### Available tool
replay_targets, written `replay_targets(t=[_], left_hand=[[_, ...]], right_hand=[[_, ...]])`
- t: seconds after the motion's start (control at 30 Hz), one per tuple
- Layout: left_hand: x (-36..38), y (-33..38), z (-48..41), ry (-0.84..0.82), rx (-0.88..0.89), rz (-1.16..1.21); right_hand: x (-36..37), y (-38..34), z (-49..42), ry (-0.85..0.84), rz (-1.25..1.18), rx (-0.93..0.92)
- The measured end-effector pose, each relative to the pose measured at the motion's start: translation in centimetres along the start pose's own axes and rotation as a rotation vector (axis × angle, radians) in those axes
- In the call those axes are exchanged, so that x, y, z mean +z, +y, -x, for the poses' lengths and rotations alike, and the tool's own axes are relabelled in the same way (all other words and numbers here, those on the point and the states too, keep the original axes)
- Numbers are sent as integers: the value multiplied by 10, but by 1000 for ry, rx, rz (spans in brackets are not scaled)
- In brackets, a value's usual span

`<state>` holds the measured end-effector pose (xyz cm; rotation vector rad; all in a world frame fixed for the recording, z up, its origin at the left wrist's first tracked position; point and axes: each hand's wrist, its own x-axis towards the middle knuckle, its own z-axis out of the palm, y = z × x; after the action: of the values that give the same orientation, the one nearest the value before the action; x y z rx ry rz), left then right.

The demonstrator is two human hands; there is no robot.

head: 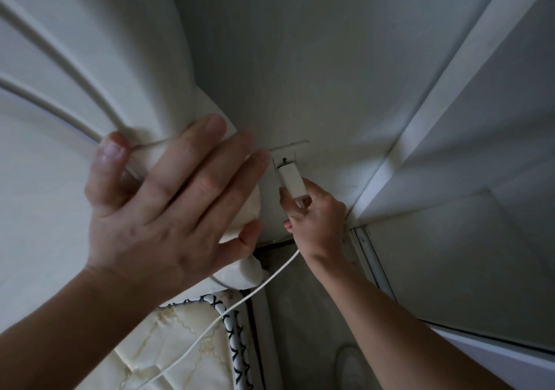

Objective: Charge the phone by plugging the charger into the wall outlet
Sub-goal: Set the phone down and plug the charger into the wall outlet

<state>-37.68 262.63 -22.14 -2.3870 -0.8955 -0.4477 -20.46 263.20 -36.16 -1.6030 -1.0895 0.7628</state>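
This is a bedroom in a home. A cream padded headboard (75,74) fills the left of the frame, with a quilted mattress (168,338) (black-and-white piped edge) at the bottom centre. A wall outlet (285,157) sits mid-frame on the pale wall (315,59).

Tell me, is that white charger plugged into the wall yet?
Seemingly in: the charger has its front end against the wall outlet, with no prongs visible. The right hand grips its back end. Full seating: cannot tell.

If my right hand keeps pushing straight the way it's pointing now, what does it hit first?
Most likely the wall outlet. The right hand holds the white charger, whose front end already sits at the outlet plate; depth is hard to judge.
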Motion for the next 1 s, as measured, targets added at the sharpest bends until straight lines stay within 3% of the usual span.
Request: replay_targets(t=[0.3, 0.43, 0.6, 0.77, 0.9, 1.0], left_hand=[[-5, 5, 1, -8, -36, -81], [-5, 7, 3, 11, -59, -62], [-4, 4, 0, 67, -21, -203], [-6, 7, 4, 12, -72, -90], [-9, 7, 2, -4, -72, -110], [-7, 7, 3, -30, -66, -116]], right_hand=[[4, -7, 3, -16, -66, 122], [1, -8, -5, -41, 14, 117], [7, -8, -10, -23, 141, 85], [11, -10, -10, -20, 105, 165], [1, -8, -5, -99, 92, 113], [-1, -6, -1, -57, 45, 35]])
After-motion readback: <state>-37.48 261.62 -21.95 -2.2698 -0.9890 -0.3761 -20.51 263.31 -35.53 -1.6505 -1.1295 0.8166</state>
